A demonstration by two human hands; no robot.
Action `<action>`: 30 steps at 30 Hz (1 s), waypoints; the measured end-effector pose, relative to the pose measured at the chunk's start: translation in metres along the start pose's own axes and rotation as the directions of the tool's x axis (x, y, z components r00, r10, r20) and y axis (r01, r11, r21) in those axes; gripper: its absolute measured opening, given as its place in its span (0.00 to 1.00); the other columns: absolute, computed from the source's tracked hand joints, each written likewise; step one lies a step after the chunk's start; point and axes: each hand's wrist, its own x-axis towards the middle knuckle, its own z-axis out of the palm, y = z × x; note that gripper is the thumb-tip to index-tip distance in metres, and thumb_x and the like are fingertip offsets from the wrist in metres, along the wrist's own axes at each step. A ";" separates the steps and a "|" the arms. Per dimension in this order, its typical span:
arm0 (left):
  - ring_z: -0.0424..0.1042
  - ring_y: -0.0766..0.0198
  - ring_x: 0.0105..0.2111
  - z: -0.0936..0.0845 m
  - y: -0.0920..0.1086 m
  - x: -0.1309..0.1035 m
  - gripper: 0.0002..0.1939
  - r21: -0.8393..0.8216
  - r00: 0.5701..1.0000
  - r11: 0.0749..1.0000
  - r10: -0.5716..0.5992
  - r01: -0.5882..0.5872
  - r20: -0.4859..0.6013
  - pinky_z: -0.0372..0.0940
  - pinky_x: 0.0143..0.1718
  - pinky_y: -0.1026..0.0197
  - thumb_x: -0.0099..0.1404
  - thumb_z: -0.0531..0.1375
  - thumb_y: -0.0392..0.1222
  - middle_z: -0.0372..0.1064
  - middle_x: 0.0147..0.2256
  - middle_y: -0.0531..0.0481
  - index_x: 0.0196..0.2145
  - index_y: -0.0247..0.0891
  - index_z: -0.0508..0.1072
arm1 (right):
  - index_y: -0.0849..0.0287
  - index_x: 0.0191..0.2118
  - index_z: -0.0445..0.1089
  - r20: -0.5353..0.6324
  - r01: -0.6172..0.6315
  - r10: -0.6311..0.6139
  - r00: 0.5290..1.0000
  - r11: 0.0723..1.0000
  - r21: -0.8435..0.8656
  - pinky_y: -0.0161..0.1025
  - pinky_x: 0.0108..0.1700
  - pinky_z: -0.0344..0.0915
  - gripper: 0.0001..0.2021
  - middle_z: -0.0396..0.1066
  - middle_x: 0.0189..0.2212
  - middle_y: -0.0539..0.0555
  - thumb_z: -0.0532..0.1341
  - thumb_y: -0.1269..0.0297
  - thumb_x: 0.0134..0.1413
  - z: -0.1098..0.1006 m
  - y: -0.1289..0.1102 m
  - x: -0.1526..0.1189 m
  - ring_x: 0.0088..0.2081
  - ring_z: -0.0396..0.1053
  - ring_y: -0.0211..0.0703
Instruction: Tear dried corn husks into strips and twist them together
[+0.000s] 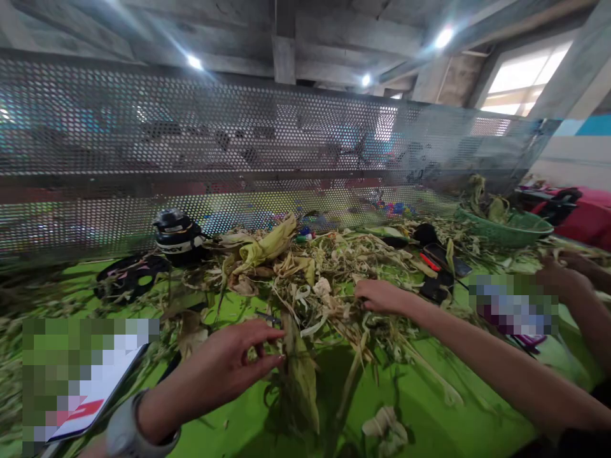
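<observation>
My left hand [233,356], with a grey watch on the wrist, has its thumb and fingers apart beside a long green-brown leaf [301,381]; its fingertips are at the leaf's left edge. Further right, my right hand [382,297] reaches over a pile of dry, shredded plant strips [344,254]. Its fingers are curled down at the pile, and what they hold is too small to name. Just left of it lies a pale, crumpled piece [322,286]. A yellow-green husk [270,245] rests on the back of the pile.
A perforated metal screen [229,140] stands behind the green table [429,420]. Along the back are a black jar [176,235] and a green basket [510,229]. A blurred device [105,388] lies left. Another person's hands are at the right, beside a blurred phone [515,308].
</observation>
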 end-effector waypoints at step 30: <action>0.67 0.69 0.23 -0.026 0.027 0.059 0.24 -0.890 0.968 0.422 -0.095 -0.171 -0.231 0.62 0.24 0.66 0.62 0.58 0.41 0.67 0.27 0.54 0.55 0.44 0.59 | 0.61 0.28 0.67 -0.191 0.156 0.351 0.917 0.126 0.980 0.28 0.23 0.58 0.11 0.69 0.25 0.49 0.67 0.60 0.41 -0.091 -0.104 0.033 0.24 0.64 0.32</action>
